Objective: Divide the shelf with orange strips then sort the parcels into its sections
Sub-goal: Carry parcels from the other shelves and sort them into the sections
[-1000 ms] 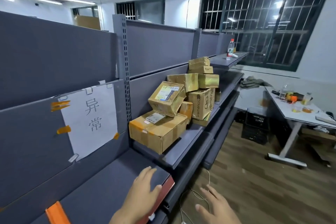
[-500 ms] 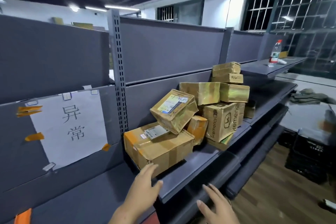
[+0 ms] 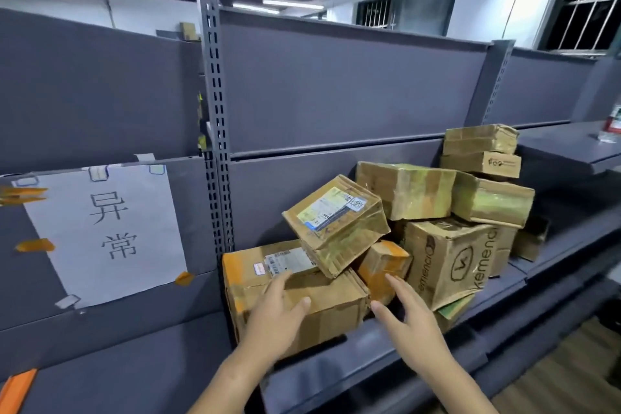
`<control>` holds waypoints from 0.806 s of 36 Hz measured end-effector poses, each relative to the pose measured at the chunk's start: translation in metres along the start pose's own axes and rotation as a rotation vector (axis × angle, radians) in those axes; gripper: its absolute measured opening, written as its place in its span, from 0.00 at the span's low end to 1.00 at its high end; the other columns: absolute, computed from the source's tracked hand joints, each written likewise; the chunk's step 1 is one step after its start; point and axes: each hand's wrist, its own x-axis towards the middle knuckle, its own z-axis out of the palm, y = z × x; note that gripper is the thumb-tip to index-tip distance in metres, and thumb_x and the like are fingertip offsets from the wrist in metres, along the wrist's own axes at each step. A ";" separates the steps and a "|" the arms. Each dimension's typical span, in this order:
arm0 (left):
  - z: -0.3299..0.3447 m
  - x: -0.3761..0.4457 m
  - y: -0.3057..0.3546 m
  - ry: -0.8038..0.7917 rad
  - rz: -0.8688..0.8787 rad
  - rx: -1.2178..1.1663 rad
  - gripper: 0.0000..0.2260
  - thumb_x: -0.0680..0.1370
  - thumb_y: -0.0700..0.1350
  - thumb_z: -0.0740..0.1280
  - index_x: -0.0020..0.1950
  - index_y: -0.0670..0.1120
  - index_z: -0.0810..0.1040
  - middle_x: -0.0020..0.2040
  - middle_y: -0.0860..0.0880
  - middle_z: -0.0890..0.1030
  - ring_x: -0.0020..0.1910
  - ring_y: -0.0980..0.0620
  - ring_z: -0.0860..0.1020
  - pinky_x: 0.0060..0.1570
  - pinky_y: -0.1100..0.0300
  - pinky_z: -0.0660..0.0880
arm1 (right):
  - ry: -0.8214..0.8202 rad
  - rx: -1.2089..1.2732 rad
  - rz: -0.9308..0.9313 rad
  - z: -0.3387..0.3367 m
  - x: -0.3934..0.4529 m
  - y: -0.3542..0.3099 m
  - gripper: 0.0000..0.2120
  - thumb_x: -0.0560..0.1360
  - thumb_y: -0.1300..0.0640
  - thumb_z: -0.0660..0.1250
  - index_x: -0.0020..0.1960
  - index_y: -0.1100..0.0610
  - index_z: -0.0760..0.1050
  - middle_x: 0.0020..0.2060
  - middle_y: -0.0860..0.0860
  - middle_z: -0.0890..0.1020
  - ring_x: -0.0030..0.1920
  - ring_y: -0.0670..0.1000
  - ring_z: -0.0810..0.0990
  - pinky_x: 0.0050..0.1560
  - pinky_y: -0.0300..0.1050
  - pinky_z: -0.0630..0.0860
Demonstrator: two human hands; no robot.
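2 bare hands reach toward the parcel pile on the grey shelf [image 3: 353, 360]. The left hand [image 3: 274, 316] lies against the front face of the large front parcel [image 3: 332, 306], its fingers straight and slightly spread with the fingertips up at the parcel's top front edge and the thumb out to the right. The right hand [image 3: 408, 316] hovers just to the right of that parcel, fingers straight and spread, holding nothing; whether it touches any cardboard cannot be told.

The large front parcel sits at the left end of this shelf section, close to the front edge and next to the perforated upright post [image 3: 216, 131]. A labelled parcel [image 3: 336, 223] rests tilted on its top right corner. A small orange-taped parcel [image 3: 383, 264] is wedged behind and to the right, and a printed brown parcel [image 3: 450, 257] stands further right, with more parcels stacked above and behind it toward the back panel.

1 orange strip [image 3: 16, 390] lies at the left edge of the neighbouring lower shelf section. A white paper sign [image 3: 107, 228] with 2 handwritten characters is taped to the back panel above that section.
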 end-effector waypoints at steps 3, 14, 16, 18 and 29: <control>0.007 0.030 0.004 0.011 -0.048 -0.098 0.29 0.79 0.56 0.68 0.78 0.60 0.60 0.71 0.54 0.72 0.67 0.56 0.71 0.67 0.52 0.72 | 0.073 -0.019 -0.055 -0.007 0.033 -0.010 0.31 0.79 0.42 0.68 0.79 0.44 0.63 0.78 0.43 0.65 0.78 0.45 0.61 0.76 0.45 0.60; 0.046 0.102 0.007 0.055 -0.134 -0.433 0.42 0.76 0.60 0.71 0.81 0.61 0.48 0.81 0.57 0.57 0.79 0.51 0.58 0.76 0.45 0.60 | 0.138 -0.041 -0.154 -0.020 0.132 -0.034 0.35 0.79 0.41 0.67 0.81 0.39 0.55 0.77 0.38 0.64 0.77 0.43 0.62 0.76 0.53 0.65; 0.050 0.108 0.009 0.073 -0.153 -0.490 0.43 0.75 0.62 0.70 0.82 0.61 0.47 0.81 0.57 0.56 0.80 0.50 0.57 0.76 0.45 0.59 | 0.127 -0.037 -0.151 -0.019 0.144 -0.034 0.35 0.79 0.40 0.67 0.81 0.38 0.53 0.78 0.37 0.63 0.77 0.44 0.62 0.77 0.54 0.64; 0.054 0.112 0.010 0.076 -0.175 -0.573 0.44 0.71 0.68 0.70 0.81 0.64 0.49 0.81 0.57 0.58 0.79 0.50 0.59 0.76 0.45 0.59 | 0.128 -0.019 -0.150 -0.017 0.154 -0.033 0.37 0.79 0.41 0.67 0.81 0.38 0.52 0.78 0.39 0.63 0.78 0.45 0.61 0.77 0.52 0.63; 0.073 0.111 0.034 0.190 -0.121 -0.767 0.35 0.67 0.70 0.69 0.71 0.79 0.56 0.71 0.68 0.71 0.73 0.56 0.69 0.74 0.40 0.62 | 0.117 0.186 -0.169 -0.018 0.178 -0.019 0.31 0.78 0.47 0.71 0.78 0.46 0.63 0.67 0.37 0.72 0.70 0.48 0.70 0.69 0.47 0.67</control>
